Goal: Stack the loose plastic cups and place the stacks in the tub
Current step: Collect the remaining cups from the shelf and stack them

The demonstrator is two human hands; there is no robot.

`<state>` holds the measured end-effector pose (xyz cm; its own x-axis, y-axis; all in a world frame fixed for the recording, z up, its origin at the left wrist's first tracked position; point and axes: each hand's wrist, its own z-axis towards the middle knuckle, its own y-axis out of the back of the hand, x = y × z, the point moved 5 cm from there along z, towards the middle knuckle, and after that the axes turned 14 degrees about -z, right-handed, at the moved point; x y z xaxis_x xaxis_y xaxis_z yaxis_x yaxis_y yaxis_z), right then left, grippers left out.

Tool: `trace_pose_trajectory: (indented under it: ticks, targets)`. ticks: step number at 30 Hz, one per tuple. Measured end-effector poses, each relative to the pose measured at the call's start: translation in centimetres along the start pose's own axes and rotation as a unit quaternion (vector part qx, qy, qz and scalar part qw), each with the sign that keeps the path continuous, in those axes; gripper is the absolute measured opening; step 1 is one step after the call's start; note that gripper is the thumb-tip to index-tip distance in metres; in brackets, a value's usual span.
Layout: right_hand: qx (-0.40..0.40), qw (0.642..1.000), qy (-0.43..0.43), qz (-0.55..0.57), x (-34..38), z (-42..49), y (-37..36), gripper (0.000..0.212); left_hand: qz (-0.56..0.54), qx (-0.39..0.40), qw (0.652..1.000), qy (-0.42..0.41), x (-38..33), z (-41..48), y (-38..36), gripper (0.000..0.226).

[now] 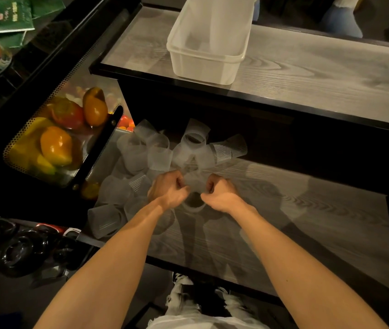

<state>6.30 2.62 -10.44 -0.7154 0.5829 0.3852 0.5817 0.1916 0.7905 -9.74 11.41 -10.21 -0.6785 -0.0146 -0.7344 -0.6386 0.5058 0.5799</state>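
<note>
Gripping a frosted cup (194,203) at frame centre, mouth toward camera: left hand (168,191) and right hand (220,193) both curl fingers round its sides. Heap of loose cups (141,155) centre-left on lower shelf (307,210); tub (204,67) upper centre on upper shelf (307,74).

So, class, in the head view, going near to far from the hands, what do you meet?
The left hand and right hand gripping the held cup → loose cups on the lower shelf → upper shelf → tub.
</note>
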Motion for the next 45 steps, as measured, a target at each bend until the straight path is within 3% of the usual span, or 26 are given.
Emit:
trace_pose_trajectory:
  ticks: [4,7,10,15,19,27,31,40,45]
  targets:
    - [-0.033,0.994,-0.025,0.1,0.1,0.8,0.4,0.03,0.001,-0.104,0.992,-0.074,-1.6,0.4,1.0,0.016]
    - [-0.094,0.982,-0.029,0.161,1.1,2.0,2.1,0.021,-0.037,-0.161,0.982,-0.093,-3.1,1.7,1.9,0.007]
    - [-0.114,0.975,-0.025,0.191,2.0,3.7,3.6,0.012,-0.062,-0.145,0.986,-0.06,-4.2,3.8,2.3,0.027]
    - [-0.078,0.98,0.005,0.183,3.2,5.7,4.7,0.048,-0.054,-0.121,0.989,-0.065,-5.9,6.1,2.1,0.047]
    - [-0.053,0.979,0.01,0.196,3.8,6.1,4.4,0.056,-0.048,-0.097,0.993,-0.047,-6.1,6.9,1.6,0.047]
    - [-0.178,0.961,-0.01,0.21,3.6,5.0,5.9,0.015,-0.132,-0.126,0.974,-0.135,-6.2,5.7,2.7,0.02]
    - [-0.146,0.967,-0.012,0.211,3.1,3.8,5.6,0.021,-0.17,-0.118,0.97,-0.127,-6.1,4.6,3.0,0.009]
    - [-0.052,0.971,0.026,0.233,1.4,-0.9,3.2,0.015,-0.208,-0.086,0.971,-0.077,-3.8,0.6,1.8,0.015]
    - [-0.062,0.976,0.01,0.208,0.3,-1.5,1.8,0.008,-0.197,-0.054,0.976,-0.076,-2.2,-0.7,0.9,0.014]
